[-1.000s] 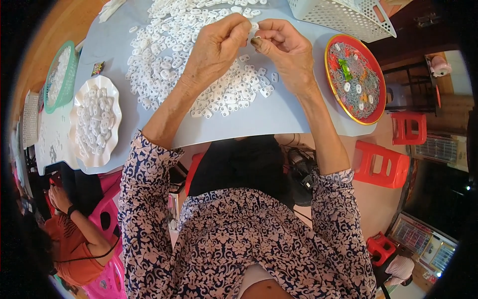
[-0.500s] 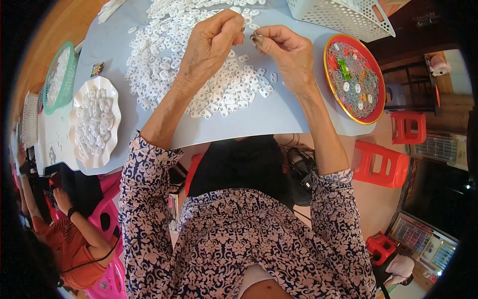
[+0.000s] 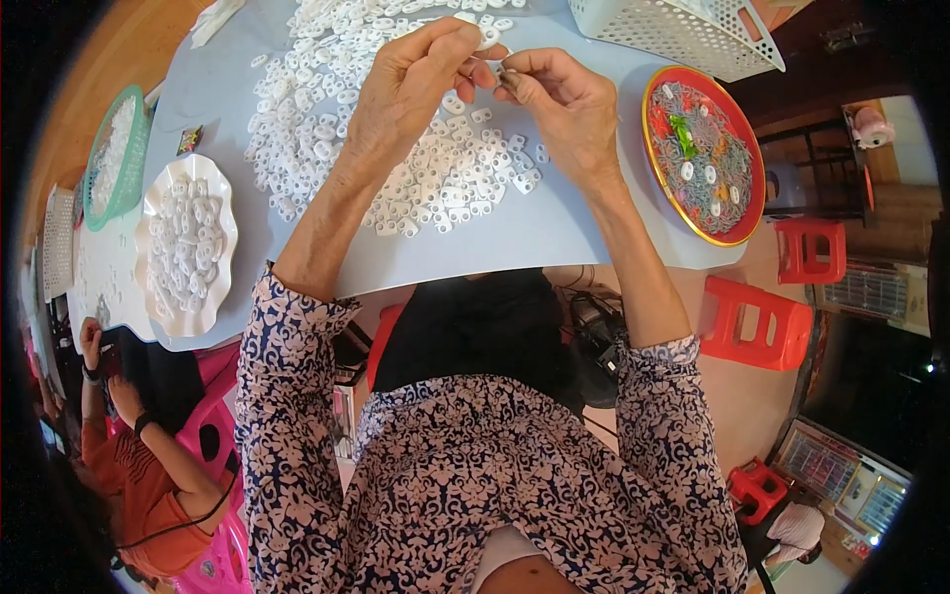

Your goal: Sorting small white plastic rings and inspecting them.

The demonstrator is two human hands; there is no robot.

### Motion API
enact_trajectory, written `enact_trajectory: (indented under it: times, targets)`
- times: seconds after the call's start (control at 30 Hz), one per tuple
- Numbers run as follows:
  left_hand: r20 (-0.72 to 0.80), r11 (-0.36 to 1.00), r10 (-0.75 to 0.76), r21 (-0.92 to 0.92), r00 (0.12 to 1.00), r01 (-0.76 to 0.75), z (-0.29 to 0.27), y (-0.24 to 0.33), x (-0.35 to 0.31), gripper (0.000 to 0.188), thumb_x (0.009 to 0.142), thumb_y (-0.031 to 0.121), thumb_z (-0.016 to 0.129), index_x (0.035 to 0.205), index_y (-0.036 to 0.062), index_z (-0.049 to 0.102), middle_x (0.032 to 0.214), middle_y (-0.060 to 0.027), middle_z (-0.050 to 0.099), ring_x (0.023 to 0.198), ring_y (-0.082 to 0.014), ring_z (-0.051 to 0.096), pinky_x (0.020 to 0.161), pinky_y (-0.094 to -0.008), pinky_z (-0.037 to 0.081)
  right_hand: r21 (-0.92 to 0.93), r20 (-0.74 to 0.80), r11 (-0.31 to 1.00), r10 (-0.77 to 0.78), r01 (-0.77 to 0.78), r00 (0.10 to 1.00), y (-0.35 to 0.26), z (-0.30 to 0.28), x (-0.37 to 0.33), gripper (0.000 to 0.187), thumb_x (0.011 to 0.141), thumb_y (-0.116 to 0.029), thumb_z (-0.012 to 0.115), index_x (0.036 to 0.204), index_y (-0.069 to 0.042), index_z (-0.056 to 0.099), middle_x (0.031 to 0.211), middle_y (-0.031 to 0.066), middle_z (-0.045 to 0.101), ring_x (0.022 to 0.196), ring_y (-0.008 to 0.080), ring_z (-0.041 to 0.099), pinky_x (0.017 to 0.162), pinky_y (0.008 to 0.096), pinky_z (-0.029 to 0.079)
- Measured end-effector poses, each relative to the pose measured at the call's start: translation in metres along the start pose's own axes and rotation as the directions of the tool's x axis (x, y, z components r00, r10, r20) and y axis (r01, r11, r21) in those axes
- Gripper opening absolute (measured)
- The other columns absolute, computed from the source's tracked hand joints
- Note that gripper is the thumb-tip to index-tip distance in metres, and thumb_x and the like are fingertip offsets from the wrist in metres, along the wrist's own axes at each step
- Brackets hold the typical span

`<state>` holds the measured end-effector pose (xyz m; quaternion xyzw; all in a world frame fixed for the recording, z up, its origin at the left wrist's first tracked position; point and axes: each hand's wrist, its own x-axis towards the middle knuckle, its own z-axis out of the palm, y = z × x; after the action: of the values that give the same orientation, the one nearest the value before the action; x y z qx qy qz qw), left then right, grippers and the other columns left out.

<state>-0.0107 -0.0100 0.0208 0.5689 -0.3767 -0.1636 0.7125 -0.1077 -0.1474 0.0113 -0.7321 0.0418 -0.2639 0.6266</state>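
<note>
My left hand is closed in a pinch above the pile, with a small white oval plastic piece at its fingertips. Beside it, nearly touching, my right hand pinches thumb and forefinger together; what lies between them is too small to make out. A thin light strand seems to run between the fingertips. Below both hands spreads a heap of white two-holed plastic pieces. To the right stands a red round tray with a gold rim, holding grey spring-like bits, several white pieces and a green wrapper.
At left sits a scalloped white dish full of white pieces, near a small wrapper and a green basket. A white perforated basket stands far right. Red stools are on the floor; another person sits at lower left.
The white piece now shows at my left fingertips, and that hand has turned slightly, its fingers less curled. My right hand has shifted a little left. The other person's hand has risen toward the table.
</note>
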Motion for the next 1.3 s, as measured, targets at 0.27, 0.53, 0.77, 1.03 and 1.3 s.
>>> enact_trajectory:
  times: [0.27, 0.53, 0.77, 1.03, 1.3]
  targets:
    - [0.011, 0.991, -0.08, -0.103, 0.997, 0.08, 0.003, 0.002, 0.0, 0.031, 0.093, 0.026, 0.049, 0.095, -0.0015, 0.063, 0.093, -0.0143, 0.066, 0.073, -0.0143, 0.06, 0.066, -0.0251, 0.049, -0.007, -0.049, 0.999, -0.05, 0.05, 0.998, 0.01, 0.0, 0.0, 0.007, 0.082, 0.0, 0.063, 0.088, 0.003, 0.062, 0.079, 0.0067, 0.067, 0.074, 0.0117, 0.066, 0.068, 0.0224, 0.053]
    - [-0.018, 0.987, -0.104, -0.125, 0.994, 0.101, -0.004, 0.005, 0.003, 0.029, 0.093, 0.023, 0.049, 0.094, -0.0027, 0.062, 0.091, -0.0119, 0.065, 0.076, -0.0155, 0.06, 0.071, -0.0282, 0.05, 0.024, 0.024, 0.998, -0.06, 0.06, 0.998, 0.003, 0.0, 0.001, 0.011, 0.085, -0.004, 0.061, 0.093, 0.004, 0.062, 0.086, 0.0093, 0.067, 0.08, 0.0149, 0.067, 0.073, 0.0263, 0.053]
    - [0.052, 0.972, -0.144, -0.181, 0.988, 0.152, -0.007, 0.007, 0.006, 0.028, 0.093, 0.022, 0.049, 0.091, -0.0022, 0.061, 0.088, -0.0102, 0.064, 0.076, -0.0149, 0.057, 0.072, -0.0288, 0.048, 0.273, 0.061, 0.95, 0.141, -0.152, 0.988, -0.001, -0.009, 0.004, 0.023, 0.091, -0.017, 0.057, 0.1, 0.004, 0.063, 0.081, 0.0077, 0.064, 0.07, 0.0146, 0.064, 0.064, 0.0244, 0.052]
    - [0.095, 0.969, -0.127, -0.199, 0.987, 0.143, -0.008, 0.006, 0.006, 0.031, 0.094, 0.024, 0.047, 0.09, -0.0031, 0.061, 0.086, -0.0103, 0.063, 0.074, -0.015, 0.056, 0.071, -0.0291, 0.048, 0.265, 0.199, 0.917, 0.249, -0.297, 0.948, -0.003, -0.011, 0.004, 0.019, 0.087, -0.016, 0.065, 0.093, 0.001, 0.065, 0.075, 0.0048, 0.063, 0.06, 0.0085, 0.057, 0.059, 0.0221, 0.05]
    - [0.053, 0.986, -0.113, -0.117, 0.992, 0.118, -0.004, 0.006, 0.004, 0.028, 0.093, 0.024, 0.051, 0.094, -0.0012, 0.063, 0.088, -0.0105, 0.064, 0.074, -0.0143, 0.058, 0.069, -0.0276, 0.049, 0.224, 0.2, 0.94, 0.214, -0.257, 0.956, 0.002, -0.013, 0.003, 0.012, 0.087, -0.012, 0.064, 0.091, 0.0, 0.064, 0.075, 0.0038, 0.063, 0.06, 0.007, 0.056, 0.054, 0.0195, 0.043]
